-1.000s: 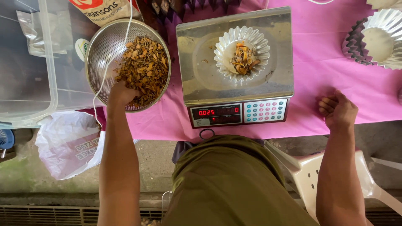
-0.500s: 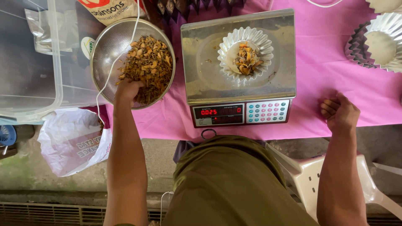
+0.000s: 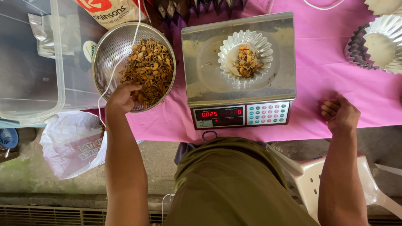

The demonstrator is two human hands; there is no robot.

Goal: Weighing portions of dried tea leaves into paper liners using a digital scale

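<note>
The left hand (image 3: 122, 97) pinches dried pieces (image 3: 148, 71) in the metal bowl (image 3: 105, 50), at 9 o'clock from the scale (image 3: 238, 113). Transfer small amounts into the fluted cup (image 3: 229, 46), centred on the pan. The right hand (image 3: 341, 113) rests fisted, empty.

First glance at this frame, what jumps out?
The steel weighing scale at centre on the pink tablecloth, with a fluted foil cup of brown dried pieces on its pan. To its left, the left hand dips into a metal bowl heaped with the same pieces; the right hand rests fisted on the cloth's edge.
</note>
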